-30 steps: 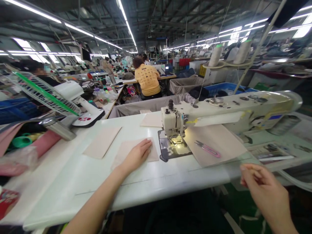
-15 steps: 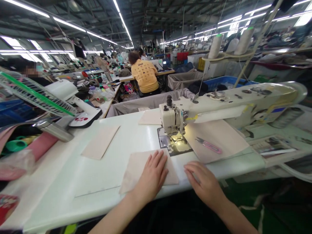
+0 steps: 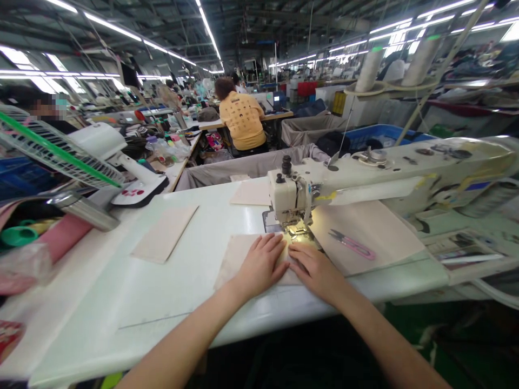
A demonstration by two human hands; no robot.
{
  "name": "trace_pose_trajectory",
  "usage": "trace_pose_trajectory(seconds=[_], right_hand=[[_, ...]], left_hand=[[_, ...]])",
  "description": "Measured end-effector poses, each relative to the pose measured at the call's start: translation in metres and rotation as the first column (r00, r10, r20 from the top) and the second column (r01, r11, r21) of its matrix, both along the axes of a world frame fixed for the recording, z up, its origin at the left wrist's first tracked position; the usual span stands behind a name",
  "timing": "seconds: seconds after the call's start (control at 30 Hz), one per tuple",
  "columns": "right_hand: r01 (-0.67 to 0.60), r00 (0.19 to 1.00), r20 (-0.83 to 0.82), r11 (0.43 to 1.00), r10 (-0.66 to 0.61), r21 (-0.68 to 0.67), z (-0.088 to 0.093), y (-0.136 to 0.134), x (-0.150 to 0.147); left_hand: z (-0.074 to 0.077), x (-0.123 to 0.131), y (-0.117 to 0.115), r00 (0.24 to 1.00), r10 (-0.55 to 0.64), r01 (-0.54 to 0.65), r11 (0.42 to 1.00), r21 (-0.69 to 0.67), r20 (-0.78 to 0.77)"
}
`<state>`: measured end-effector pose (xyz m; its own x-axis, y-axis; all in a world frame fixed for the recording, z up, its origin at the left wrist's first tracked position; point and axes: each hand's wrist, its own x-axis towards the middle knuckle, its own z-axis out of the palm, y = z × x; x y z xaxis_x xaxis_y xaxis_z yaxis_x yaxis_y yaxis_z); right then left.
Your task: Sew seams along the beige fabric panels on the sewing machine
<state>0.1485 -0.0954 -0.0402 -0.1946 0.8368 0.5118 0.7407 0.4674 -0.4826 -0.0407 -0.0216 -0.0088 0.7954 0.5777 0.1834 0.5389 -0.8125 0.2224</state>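
Head | left hand (image 3: 261,265), right hand (image 3: 314,271) — spread flat on fabric panel (image 3: 241,254) — presser foot (image 3: 298,230) glare-blurred

This is a large sewing factory: beyond the industrial sewing machine (image 3: 389,181), rows of workbenches stretch away past a seated worker (image 3: 242,121), with thread cones (image 3: 421,60) above the machine.
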Motion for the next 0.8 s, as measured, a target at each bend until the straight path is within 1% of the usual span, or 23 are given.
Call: trace_pose_trajectory(seconds=[0.1, 0.3, 0.8], right_hand=[[0.008, 1.000, -0.023, 1.000, -0.008, 0.000, -0.0002, 0.0009, -0.0002], [0.036, 0.998, -0.046, 0.999, -0.036, 0.011, -0.0033, 0.0013, -0.0011], [0.049, 0.998, -0.029, 0.999, -0.048, 0.013, 0.0006, 0.0002, -0.0012]], left_hand=[[-0.0008, 0.0005, 0.0037, 1.000, -0.009, 0.008, 0.999, -0.036, -0.017], [-0.0039, 0.0000, 0.0074, 1.000, -0.013, 0.013, 0.998, -0.066, 0.012], [-0.0075, 0.0004, 0.0057, 1.000, 0.003, -0.002, 0.998, -0.064, 0.020]])
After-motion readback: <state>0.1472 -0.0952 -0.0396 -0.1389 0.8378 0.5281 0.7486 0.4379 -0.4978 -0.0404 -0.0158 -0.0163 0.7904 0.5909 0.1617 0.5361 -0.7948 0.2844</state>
